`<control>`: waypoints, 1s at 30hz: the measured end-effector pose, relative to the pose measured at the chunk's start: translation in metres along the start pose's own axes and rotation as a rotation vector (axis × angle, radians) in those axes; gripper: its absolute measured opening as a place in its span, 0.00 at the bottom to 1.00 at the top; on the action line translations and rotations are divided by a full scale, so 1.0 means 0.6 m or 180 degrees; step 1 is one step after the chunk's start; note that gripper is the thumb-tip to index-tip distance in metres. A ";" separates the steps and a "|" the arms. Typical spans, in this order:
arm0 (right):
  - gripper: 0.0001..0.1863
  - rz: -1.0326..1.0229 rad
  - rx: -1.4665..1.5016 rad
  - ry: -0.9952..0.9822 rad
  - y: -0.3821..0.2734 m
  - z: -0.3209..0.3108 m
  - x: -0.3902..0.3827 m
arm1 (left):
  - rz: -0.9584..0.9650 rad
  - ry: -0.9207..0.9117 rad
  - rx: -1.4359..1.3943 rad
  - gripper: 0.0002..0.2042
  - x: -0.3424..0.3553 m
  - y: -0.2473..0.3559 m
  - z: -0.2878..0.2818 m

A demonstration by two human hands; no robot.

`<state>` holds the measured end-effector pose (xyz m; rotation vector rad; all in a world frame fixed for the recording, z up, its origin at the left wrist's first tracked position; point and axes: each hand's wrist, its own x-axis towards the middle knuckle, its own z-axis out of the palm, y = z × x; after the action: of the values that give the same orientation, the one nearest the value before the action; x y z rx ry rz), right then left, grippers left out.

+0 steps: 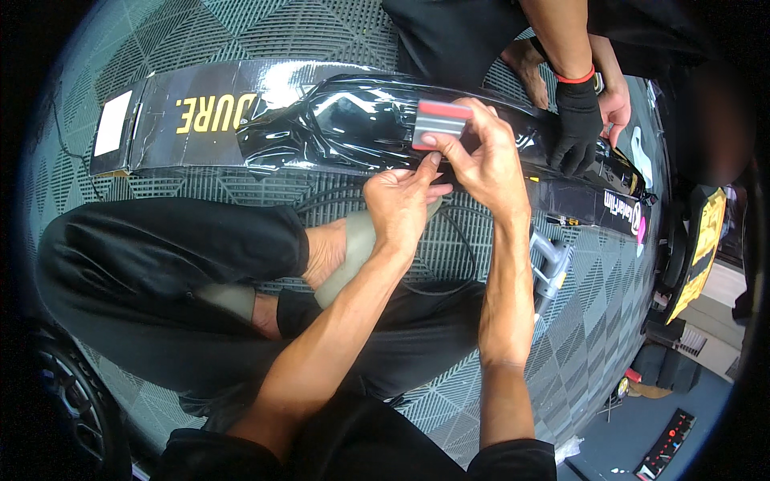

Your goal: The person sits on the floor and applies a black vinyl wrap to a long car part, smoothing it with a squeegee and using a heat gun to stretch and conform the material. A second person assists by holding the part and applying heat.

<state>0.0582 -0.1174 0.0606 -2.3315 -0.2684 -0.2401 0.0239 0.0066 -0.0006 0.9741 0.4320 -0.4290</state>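
Note:
A long, curved part covered with glossy black film (353, 112) lies across in front of me, the film wrinkled and loose at its left end. My right hand (485, 156) grips a grey and red squeegee (439, 127) between thumb and fingers, just over the film. Slightly below it, my left hand (399, 204) has its fingers closed at the film's near edge, thumb on top; the pinched bit is mostly hidden. Further right, another person's black-gloved hand (576, 136) presses on the same part, with their bare hand (615, 108) beside it.
Under the part is a flattened black cardboard box (172, 148) on grey grid floor tiles (593, 272). A grey handheld tool (551, 268) lies right of my forearm. A dark cable (469, 248) loops by my foot. A wheel (72, 393) stands at lower left.

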 end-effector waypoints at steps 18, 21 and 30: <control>0.16 0.0452 0.0597 0.0246 -0.004 0.004 0.016 | 0.0010 -0.0023 0.0135 0.16 -0.001 0.003 0.001; 0.17 0.0483 0.0522 0.0380 -0.007 0.012 0.017 | -0.0024 0.0005 0.0093 0.16 -0.001 0.001 0.000; 0.20 0.0457 0.0782 0.0192 -0.006 0.005 0.018 | -0.0007 -0.0009 0.0196 0.17 -0.003 0.003 0.002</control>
<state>0.0677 -0.1114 0.0639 -2.0857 -0.0936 -0.1946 0.0234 0.0070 0.0023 1.0326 0.4194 -0.4478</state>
